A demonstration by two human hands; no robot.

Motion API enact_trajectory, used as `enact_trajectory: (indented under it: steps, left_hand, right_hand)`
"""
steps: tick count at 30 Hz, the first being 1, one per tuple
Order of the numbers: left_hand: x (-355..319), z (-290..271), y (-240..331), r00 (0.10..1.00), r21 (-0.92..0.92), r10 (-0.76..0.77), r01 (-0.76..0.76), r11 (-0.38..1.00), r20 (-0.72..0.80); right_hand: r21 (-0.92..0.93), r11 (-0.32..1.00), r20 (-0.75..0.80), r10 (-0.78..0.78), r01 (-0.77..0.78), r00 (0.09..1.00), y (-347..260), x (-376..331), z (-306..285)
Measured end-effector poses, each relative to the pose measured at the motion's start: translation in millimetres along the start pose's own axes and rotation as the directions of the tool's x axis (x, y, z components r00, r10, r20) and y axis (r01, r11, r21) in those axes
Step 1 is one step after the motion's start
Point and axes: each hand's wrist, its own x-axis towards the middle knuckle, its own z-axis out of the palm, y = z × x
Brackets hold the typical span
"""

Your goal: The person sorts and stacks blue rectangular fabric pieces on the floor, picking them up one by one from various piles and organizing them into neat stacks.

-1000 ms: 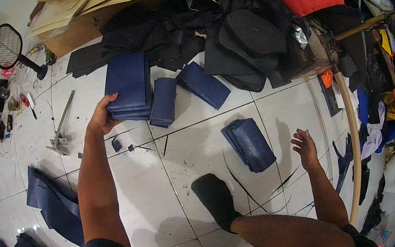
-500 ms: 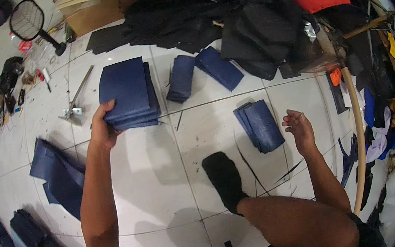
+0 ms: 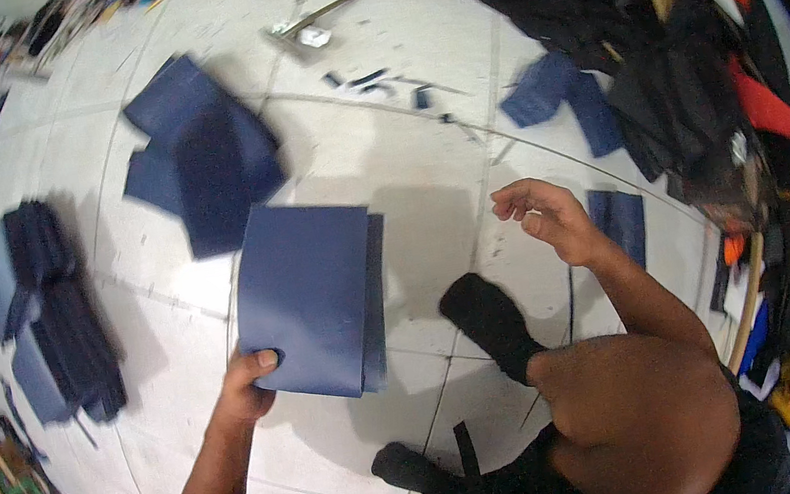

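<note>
My left hand (image 3: 254, 376) grips a stack of navy blue fabric sheets (image 3: 310, 299) by its near left corner, thumb on top and fingers hidden underneath. Its sheets fan out a little along the right side. To the right, with fingers loosely bent and apart, my right hand (image 3: 550, 220) is in the air and holds nothing. Beyond the stack, larger navy pieces (image 3: 212, 151) lie overlapping on the tiles. Close by my right wrist is a small pile of folded navy pieces (image 3: 621, 220), partly covered by the arm.
Dark bundled stacks (image 3: 51, 316) stand at the left. Two smaller navy piles (image 3: 540, 90) lie near black sheets (image 3: 639, 112) at the far right. A long-handled metal tool (image 3: 327, 14) and dark offcuts (image 3: 371, 78) lie on the far floor. My socked foot (image 3: 488, 320) rests between my hands.
The view has turned toward the left. My left hand has brought the navy stack closer to my body, and my right hand has come inward, away from the small folded pile.
</note>
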Motion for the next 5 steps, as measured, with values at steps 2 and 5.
enact_trajectory:
  steps: [2, 5]
  left_hand:
    - [-27, -42, -67, 0.993, -0.173, 0.005, -0.025, 0.985, -0.117]
    - [-69, -76, -165, 0.965, -0.415, -0.005, -0.109, 0.903, -0.264]
  right_hand:
    - [0.011, 1.0, 0.157, 0.012, -0.014, 0.988, -2, 32, 34]
    - [0.037, 0.998, 0.365, 0.035, -0.052, 0.931, -4, 74, 94]
